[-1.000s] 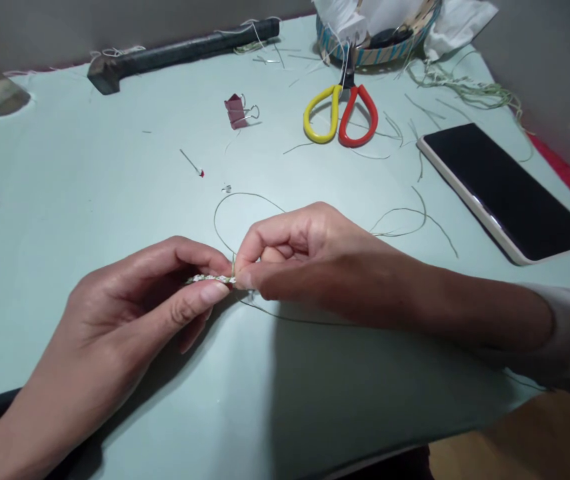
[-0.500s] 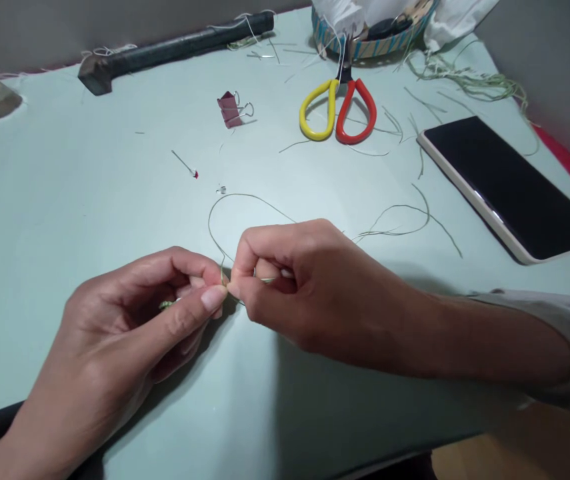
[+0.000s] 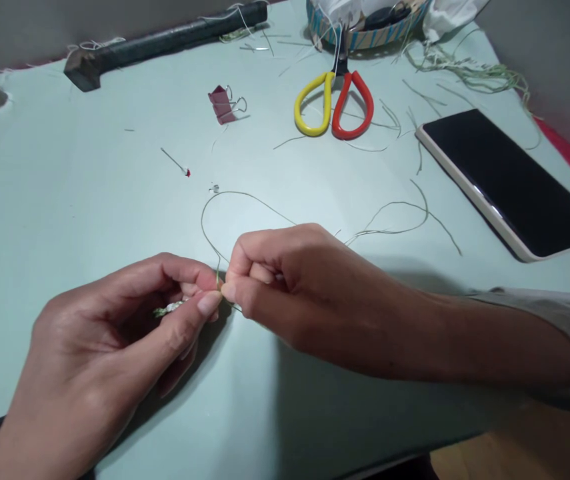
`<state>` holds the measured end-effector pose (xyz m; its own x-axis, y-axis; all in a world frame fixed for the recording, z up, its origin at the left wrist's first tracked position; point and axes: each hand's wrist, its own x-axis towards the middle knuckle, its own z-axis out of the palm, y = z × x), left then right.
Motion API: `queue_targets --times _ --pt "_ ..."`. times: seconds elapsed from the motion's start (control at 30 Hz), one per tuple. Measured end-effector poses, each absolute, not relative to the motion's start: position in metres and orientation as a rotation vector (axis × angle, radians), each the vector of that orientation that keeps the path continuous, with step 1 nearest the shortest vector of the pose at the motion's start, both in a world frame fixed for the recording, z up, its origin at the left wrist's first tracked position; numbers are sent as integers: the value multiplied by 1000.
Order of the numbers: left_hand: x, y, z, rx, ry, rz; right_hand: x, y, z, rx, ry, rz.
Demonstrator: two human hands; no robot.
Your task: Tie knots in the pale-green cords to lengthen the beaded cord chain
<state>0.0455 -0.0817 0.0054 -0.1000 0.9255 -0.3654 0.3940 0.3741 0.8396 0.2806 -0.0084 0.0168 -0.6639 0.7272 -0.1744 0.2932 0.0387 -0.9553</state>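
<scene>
My left hand (image 3: 119, 333) pinches a small green-and-white knotted cord (image 3: 169, 309) between thumb and forefinger; most of it is hidden behind the thumb. The fingertips of my right hand (image 3: 285, 287) meet those of the left and are pinched on a thin green thread (image 3: 218, 270). From there a loop of green thread (image 3: 247, 193) curves over the table and passes behind my right hand. Loose thread ends (image 3: 399, 231) lie beyond the right wrist. A tiny clear piece (image 3: 215, 189) is near the loop, and a pin with a red tip (image 3: 177, 163) lies to its left.
Scissors with yellow and red handles (image 3: 333, 107) lie before a round basket (image 3: 369, 39). A maroon binder clip (image 3: 222, 107) is left of them. At the right is a phone (image 3: 515, 183), with a bundle of green threads (image 3: 469, 72) behind it. A dark metal bar (image 3: 165, 47) lies at the back.
The view has shifted slightly. My left hand has turned a little, and more of the knotted cord shows behind its thumb. Both hands keep their pinch at nearly the same place.
</scene>
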Motion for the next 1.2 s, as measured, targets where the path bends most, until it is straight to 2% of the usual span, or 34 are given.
queue_targets --times 0.33,0.83,1.07,1.2 --pt "45 -78 -5 1066 1653 716 266 -1 25 -1070 -1993 1538" --pt "62 -62 10 804 1267 736 271 -8 19 -1130 -2111 1459" --pt "54 -66 9 902 1455 764 279 -13 9 -850 -2054 1379" --pt "54 -72 8 973 1492 772 280 -16 6 -889 -1997 1435"
